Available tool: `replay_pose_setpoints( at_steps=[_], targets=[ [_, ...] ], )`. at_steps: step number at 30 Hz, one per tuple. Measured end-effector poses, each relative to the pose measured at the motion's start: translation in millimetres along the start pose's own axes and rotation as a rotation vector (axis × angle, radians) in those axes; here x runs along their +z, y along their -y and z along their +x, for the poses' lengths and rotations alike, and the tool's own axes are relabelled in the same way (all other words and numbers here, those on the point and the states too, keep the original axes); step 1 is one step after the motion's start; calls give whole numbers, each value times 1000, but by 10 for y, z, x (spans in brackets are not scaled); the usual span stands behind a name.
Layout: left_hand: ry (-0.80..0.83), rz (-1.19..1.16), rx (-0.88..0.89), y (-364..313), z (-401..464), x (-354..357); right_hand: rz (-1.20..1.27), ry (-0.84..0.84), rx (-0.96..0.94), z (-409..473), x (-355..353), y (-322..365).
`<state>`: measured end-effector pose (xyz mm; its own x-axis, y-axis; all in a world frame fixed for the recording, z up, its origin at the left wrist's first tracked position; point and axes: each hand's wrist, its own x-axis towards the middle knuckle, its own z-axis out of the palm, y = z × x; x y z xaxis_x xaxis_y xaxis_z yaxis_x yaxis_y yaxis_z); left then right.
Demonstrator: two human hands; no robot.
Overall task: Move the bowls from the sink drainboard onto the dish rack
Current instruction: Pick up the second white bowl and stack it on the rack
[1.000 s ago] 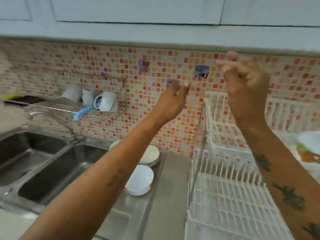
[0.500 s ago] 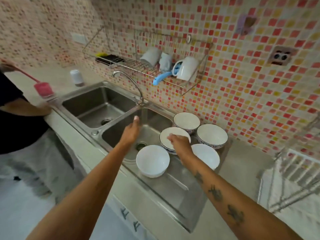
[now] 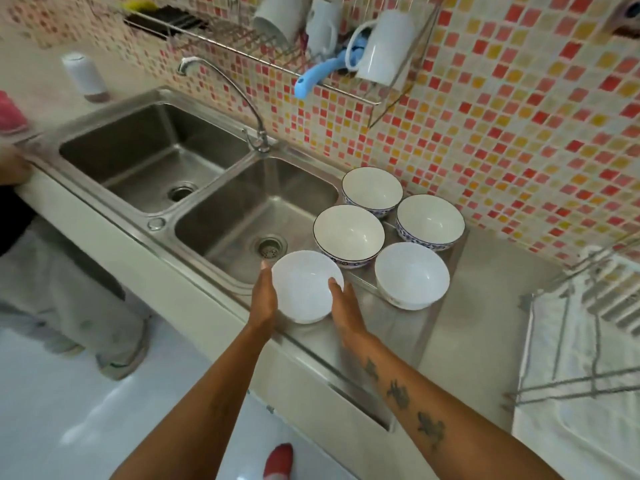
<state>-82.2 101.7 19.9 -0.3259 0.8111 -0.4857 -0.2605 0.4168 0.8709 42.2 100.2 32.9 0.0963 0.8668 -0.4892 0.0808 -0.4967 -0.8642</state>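
Several bowls stand upright on the steel drainboard (image 3: 398, 327) right of the sink. The nearest plain white bowl (image 3: 306, 285) is clasped between my left hand (image 3: 265, 299) on its left side and my right hand (image 3: 344, 306) on its right side. Another plain white bowl (image 3: 411, 274) sits to its right. Three blue-patterned bowls stand behind: one in the middle (image 3: 349, 234), one at the back (image 3: 372, 189), one at the right (image 3: 430, 220). The white dish rack (image 3: 585, 341) shows at the right edge, blurred.
A double steel sink (image 3: 194, 188) with a curved tap (image 3: 242, 98) lies left of the bowls. A wall rack (image 3: 311, 46) above holds white mugs and a blue-handled brush. A person in grey trousers (image 3: 62, 289) stands at the left.
My view has dropped closer to the drainboard. Both hands have moved from over the sink and the middle bowl to either side of the nearest white bowl and closed on it.
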Motion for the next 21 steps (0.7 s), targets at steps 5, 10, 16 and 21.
replay_pose_setpoints(
  at_steps=[5,10,16,21],
  targets=[
    [-14,-54,-34,-27,-42,29,40,-12,-8,17,29,-22],
    [-3,-132,-31,-94,-193,12,88,25,0,-118,-15,52],
    [56,-489,-49,-694,-607,131,204,-1,-267,-595,-332,563],
    [422,-563,-17,-1485,-1196,727,249,-102,-624,-1171,-1026,1340]
  ],
)
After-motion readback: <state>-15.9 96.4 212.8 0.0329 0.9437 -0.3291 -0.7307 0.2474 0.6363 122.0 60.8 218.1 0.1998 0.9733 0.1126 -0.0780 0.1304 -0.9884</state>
